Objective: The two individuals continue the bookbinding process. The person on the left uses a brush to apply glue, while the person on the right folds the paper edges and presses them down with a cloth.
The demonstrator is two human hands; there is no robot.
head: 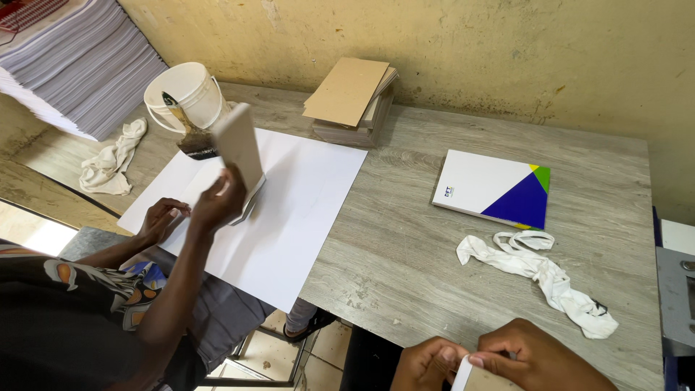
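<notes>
Both the left hand [428, 366] and right hand [539, 358] pinch a small card [479, 378].

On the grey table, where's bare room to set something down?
The widest free patch of the table lies between the white sheet and the white rag. More lies behind the book, toward the wall. The far left is crowded: bucket, brush, a co-worker's hands.
</notes>
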